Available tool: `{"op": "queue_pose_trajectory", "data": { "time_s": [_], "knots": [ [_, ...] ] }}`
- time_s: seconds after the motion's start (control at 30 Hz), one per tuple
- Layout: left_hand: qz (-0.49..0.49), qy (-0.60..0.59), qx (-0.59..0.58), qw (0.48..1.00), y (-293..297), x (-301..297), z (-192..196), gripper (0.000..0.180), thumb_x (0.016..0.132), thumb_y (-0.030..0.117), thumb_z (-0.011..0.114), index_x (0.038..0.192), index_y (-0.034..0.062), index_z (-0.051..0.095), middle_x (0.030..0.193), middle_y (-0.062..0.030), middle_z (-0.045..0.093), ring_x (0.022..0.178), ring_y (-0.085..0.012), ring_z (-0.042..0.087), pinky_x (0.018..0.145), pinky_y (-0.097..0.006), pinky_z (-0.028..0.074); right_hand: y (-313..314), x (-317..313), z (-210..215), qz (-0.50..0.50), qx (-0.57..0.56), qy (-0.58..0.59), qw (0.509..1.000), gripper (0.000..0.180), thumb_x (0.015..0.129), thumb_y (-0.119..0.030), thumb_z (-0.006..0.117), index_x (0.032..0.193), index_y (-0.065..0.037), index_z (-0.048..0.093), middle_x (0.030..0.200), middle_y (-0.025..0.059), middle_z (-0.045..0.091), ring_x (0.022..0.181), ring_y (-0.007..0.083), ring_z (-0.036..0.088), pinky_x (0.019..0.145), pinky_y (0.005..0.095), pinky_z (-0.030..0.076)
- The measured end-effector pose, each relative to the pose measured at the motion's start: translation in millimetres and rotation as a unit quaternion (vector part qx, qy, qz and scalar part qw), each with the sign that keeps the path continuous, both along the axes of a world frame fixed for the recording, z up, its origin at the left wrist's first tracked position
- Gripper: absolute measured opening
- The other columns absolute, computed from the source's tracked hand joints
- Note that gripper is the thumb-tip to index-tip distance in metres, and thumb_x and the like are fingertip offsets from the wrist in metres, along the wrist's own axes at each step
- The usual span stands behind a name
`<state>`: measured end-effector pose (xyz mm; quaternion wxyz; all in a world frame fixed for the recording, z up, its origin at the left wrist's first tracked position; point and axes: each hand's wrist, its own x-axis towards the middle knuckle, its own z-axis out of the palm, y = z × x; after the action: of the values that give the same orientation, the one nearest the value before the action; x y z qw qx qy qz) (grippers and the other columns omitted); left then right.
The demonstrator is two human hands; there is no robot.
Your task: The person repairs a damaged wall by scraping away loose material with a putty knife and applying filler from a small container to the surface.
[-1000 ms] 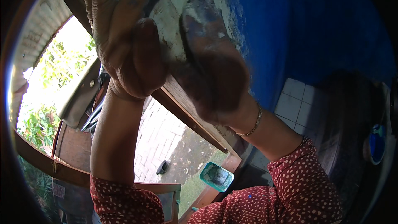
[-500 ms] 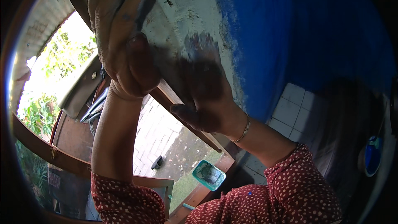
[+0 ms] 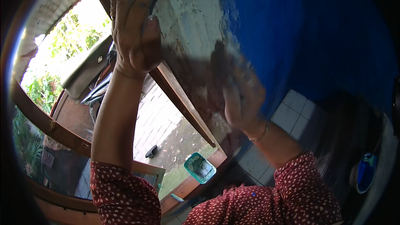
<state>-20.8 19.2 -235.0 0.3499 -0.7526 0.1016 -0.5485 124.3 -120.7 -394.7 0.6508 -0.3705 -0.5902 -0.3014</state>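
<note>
My left hand rests high on the wooden frame at the edge of the wall, fingers stretched upward with whitish residue on them. The wall strip beside it is pale, rough and patchy, and borders a blue painted area. My right hand is at the lower part of the pale strip, near the blue edge. Motion smears its fingers, and I cannot make out whether anything is under or in them. A dark shadow falls on the wall beside it.
A turquoise tub with whitish material inside stands on the wooden sill below my hands. A small light-blue stick lies farther along. Swung-out window frame at left; blue container at lower right; white floor tiles.
My right hand has moved right and down across the wall, toward the blue paint, and turned. My left hand stays on the frame. The whole view has shifted slightly.
</note>
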Motion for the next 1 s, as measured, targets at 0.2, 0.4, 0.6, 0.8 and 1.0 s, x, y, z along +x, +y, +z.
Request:
{"op": "queue_pose_trajectory", "data": {
  "time_s": [0.2,0.4,0.6,0.8,1.0],
  "knots": [
    [-0.071,-0.013,-0.08,0.994,1.1,13.5,-11.9,0.055,0.091,0.03,0.033,0.12,-0.0122,0.053,0.129,-0.03,0.048,0.125,-0.0428,0.043,0.107,-0.049,0.03,23.8,10.7,86.0,-0.068,0.127,-0.119,0.982,0.032,0.079,-0.001,0.053,0.109,0.005,0.061,0.116,0.0254,0.059,0.107,0.0373,0.059,0.092,0.0375,0.047],
    [-0.105,-0.02,-0.048,0.993,-0.8,19.8,-5.5,0.057,0.095,0.035,0.025,0.121,-0.007,0.054,0.13,-0.0223,0.05,0.13,-0.0393,0.038,0.111,-0.048,0.022,47.8,-9.1,75.8,-0.101,0.038,-0.179,0.978,0.044,0.074,-0.016,0.069,0.111,0.005,0.059,0.126,0.0247,0.052,0.122,0.0391,0.047,0.102,0.0463,0.038],
    [-0.098,-0.035,0.015,0.994,2.5,17.4,-2.5,0.052,0.091,0.03,0.031,0.12,-0.0034,0.058,0.127,-0.0183,0.055,0.131,-0.04,0.036,0.11,-0.048,0.024,43.5,-4.0,37.4,-0.091,-0.028,-0.16,0.983,0.05,0.077,-0.024,0.07,0.116,0.003,0.057,0.135,0.0266,0.042,0.129,0.0422,0.039,0.107,0.0574,0.027],
    [-0.106,-0.03,0.009,0.994,1.6,24.8,0.1,0.052,0.089,0.029,0.031,0.117,-0.0049,0.06,0.126,-0.018,0.055,0.131,-0.0409,0.036,0.11,-0.048,0.025,49.0,-4.8,44.8,-0.06,-0.002,-0.106,0.993,0.063,0.073,-0.032,0.075,0.121,0.002,0.053,0.133,0.0273,0.043,0.131,0.0411,0.037,0.108,0.0584,0.024],
    [-0.184,-0.035,-0.01,0.982,8.3,28.1,-7.5,0.051,0.089,0.027,0.032,0.115,-0.0062,0.06,0.123,-0.0197,0.057,0.131,-0.0407,0.036,0.11,-0.048,0.025,54.8,-24.2,37.6,-0.075,-0.017,-0.071,0.995,0.082,0.07,-0.043,0.075,0.128,0.005,0.045,0.138,0.0318,0.035,0.134,0.0478,0.028,0.109,0.0588,0.019]
  ]
}}
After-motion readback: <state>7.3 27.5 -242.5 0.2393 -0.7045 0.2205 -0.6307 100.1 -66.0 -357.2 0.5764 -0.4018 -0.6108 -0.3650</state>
